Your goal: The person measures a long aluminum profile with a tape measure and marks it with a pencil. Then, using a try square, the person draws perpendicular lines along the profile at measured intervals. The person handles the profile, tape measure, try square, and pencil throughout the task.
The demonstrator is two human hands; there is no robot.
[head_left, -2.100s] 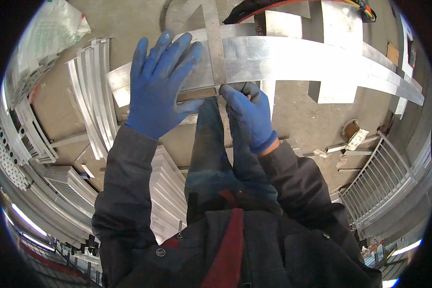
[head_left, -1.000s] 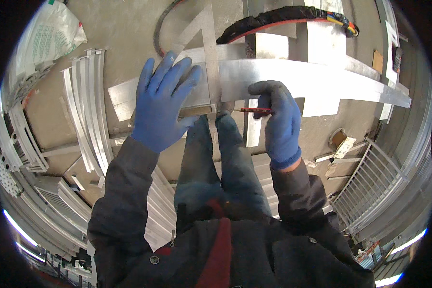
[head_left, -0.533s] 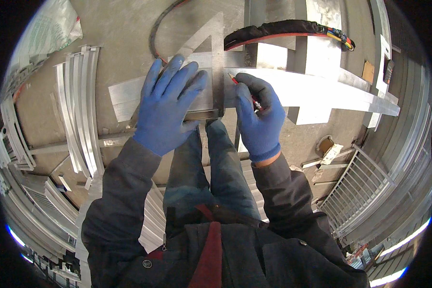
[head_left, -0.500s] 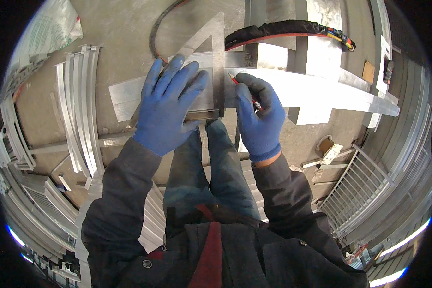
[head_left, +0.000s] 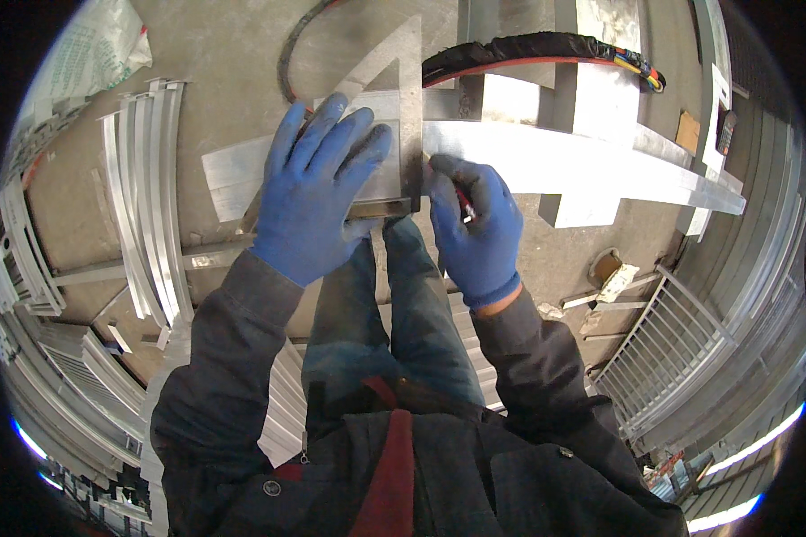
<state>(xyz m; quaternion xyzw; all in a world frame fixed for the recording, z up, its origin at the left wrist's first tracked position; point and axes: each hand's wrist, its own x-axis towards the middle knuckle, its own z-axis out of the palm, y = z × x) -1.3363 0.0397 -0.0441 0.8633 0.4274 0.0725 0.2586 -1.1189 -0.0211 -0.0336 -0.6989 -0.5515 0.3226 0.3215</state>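
Note:
A metal triangular set square (head_left: 409,112) lies across a long silvery metal bar (head_left: 546,154). My left hand (head_left: 309,197), in a blue work glove, rests flat over the square and bar with its fingers stretched and spread. In a matching glove, my right hand (head_left: 482,228) pinches a red pencil (head_left: 465,206). The pencil's tip end is at the square's upright edge, low on the bar, partly hidden by my fingers. The square's thicker base (head_left: 381,208) runs along the near side of the bar.
A black-sleeved cable bundle (head_left: 537,52) arches over the metal pieces beyond the bar. Long metal profiles (head_left: 143,197) lie on the floor at left. A barred metal frame (head_left: 667,336) is at right, near a small spool (head_left: 607,267). A white plastic bag (head_left: 90,54) sits far left.
My right hand has moved slightly left and nearer to me, bringing the pencil from beside the square to its lower edge. My left hand stays in place on the square.

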